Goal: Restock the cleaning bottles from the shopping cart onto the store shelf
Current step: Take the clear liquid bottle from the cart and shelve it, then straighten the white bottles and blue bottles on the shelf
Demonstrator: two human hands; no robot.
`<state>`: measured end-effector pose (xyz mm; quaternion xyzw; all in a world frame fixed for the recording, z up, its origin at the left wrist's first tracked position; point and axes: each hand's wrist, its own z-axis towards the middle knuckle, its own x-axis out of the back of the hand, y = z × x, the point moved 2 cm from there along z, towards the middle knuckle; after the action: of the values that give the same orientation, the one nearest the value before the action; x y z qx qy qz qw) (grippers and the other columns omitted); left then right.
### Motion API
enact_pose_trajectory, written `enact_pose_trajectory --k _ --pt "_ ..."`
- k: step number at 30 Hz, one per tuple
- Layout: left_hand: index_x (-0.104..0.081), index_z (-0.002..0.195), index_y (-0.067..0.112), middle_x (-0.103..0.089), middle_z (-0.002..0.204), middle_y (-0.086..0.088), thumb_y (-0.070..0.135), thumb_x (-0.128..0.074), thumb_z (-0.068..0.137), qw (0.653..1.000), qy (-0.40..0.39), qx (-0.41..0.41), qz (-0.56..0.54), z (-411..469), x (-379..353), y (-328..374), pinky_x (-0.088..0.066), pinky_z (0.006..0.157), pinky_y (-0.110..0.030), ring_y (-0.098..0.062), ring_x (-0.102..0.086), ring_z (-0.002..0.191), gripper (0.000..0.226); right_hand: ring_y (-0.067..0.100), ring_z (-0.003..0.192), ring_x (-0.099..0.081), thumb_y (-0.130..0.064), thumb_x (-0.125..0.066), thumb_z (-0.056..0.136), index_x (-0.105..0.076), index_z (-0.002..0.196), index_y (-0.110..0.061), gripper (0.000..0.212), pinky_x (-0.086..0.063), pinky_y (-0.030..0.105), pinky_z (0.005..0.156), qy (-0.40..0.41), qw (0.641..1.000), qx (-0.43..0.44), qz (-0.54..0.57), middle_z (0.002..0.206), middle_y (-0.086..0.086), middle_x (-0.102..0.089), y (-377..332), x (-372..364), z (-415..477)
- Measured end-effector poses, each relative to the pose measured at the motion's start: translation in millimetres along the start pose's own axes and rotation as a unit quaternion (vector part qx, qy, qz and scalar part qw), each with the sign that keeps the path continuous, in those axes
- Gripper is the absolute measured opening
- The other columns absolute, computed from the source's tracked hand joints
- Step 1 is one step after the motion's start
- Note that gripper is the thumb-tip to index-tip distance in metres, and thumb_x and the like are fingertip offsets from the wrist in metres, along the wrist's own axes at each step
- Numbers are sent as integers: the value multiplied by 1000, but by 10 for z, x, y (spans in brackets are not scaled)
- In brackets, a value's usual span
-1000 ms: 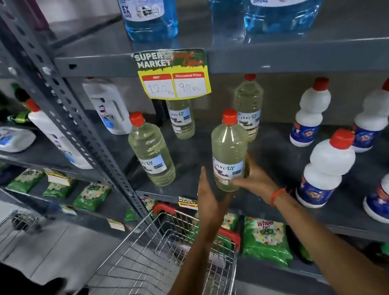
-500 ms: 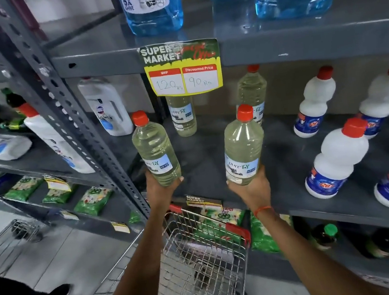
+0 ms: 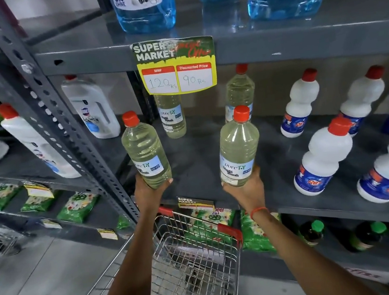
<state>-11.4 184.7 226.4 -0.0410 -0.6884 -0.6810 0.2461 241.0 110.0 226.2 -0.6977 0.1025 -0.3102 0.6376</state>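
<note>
Two clear bottles of pale yellow liquid with red caps stand at the front of the grey middle shelf (image 3: 199, 171). My left hand (image 3: 148, 189) grips the base of the left bottle (image 3: 145, 151), which leans slightly left. My right hand (image 3: 245, 190) holds the bottom of the right bottle (image 3: 239, 149), which is upright. Two more of the same bottles (image 3: 171, 118) (image 3: 240, 92) stand behind them near the shelf's back. The wire shopping cart (image 3: 193, 265) with red corners sits below my arms; I see no bottles in it.
White bottles with red caps (image 3: 324, 153) fill the shelf's right side. Large blue bottles (image 3: 146, 3) stand on the shelf above, with a yellow price tag (image 3: 176, 68) on its edge. A perforated grey upright (image 3: 63, 129) borders the left. Green packets (image 3: 78, 205) lie lower down.
My left hand left the right bottle and took hold of the left bottle's base. My right hand stayed on the right bottle. The view has drawn closer to the shelf.
</note>
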Motion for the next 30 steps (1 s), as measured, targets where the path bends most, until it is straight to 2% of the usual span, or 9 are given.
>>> enact_pose_trajectory --k 4,6,10,13,17,21,24,27,30 --pt "-39 132 12 -59 131 -11 30 -87 58 1000 -11 5 21 38 5 60 -46 97 -42 -31 -56 118 90 21 96 -67 -12 -89 51 -45 115 -7 78 -51 26 75 0 1000 11 15 98 -1 -63 -46 -16 41" --pt "-30 135 10 -54 134 -13 31 -89 55 999 -13 9 30 27 3 102 -44 102 -48 -33 -51 123 102 21 103 -66 -15 -90 50 -41 123 -8 88 -55 32 85 -13 1000 14 21 106 0 -64 -66 -36 49" --pt "2 146 3 -13 157 -22 37 -85 61 999 -4 26 31 -202 -77 234 -17 118 -54 -37 -13 145 126 19 140 -39 -56 -87 42 -9 147 -22 135 -36 44 115 -41 999 22 19 150 8 -39 -68 34 -7" --pt "20 144 5 16 158 -19 45 -72 74 997 20 -25 69 -633 -209 474 -5 120 -50 -32 9 147 122 24 143 -29 -52 -69 69 -18 147 -6 103 -29 42 118 -3 993 115 -21 154 13 -29 -222 271 -207" --pt "17 145 14 10 159 -15 39 -63 84 984 33 -174 8 -1372 -595 1006 -12 119 -44 -28 -1 147 104 27 134 -40 -30 -51 90 -37 139 -2 58 -37 42 112 82 973 217 -12 142 17 -43 -364 707 -329" --pt "-2 149 12 -4 160 -1 30 -64 86 955 -79 -277 -75 -2122 -1245 1518 -15 121 -26 -10 -7 148 90 27 127 -41 -20 -55 88 -41 132 -4 49 -34 28 111 173 955 239 -2 134 23 -43 -224 1365 -358" --pt "-9 149 11 -14 157 4 32 -75 77 963 -155 -202 -84 -2281 -1836 1579 -19 119 -24 -2 -12 144 100 30 124 -37 -16 -67 82 -41 130 1 57 -32 24 110 258 945 202 -13 131 29 -41 120 1993 -306" --pt "-12 148 11 -32 153 -3 29 -86 62 975 -196 -93 -55 -2228 -2325 1534 -32 113 -33 -10 -31 138 115 37 123 -40 -27 -75 70 -38 134 3 80 -33 21 108 286 952 108 -23 128 33 -40 552 2488 -70" --pt "-41 133 10 -58 131 -8 23 -87 60 978 -202 -60 -14 -2581 -2751 1750 -46 95 -31 -21 -56 118 87 39 127 -41 -25 -87 57 -33 140 2 103 -32 33 106 213 976 23 -29 135 28 -42 962 3185 260"
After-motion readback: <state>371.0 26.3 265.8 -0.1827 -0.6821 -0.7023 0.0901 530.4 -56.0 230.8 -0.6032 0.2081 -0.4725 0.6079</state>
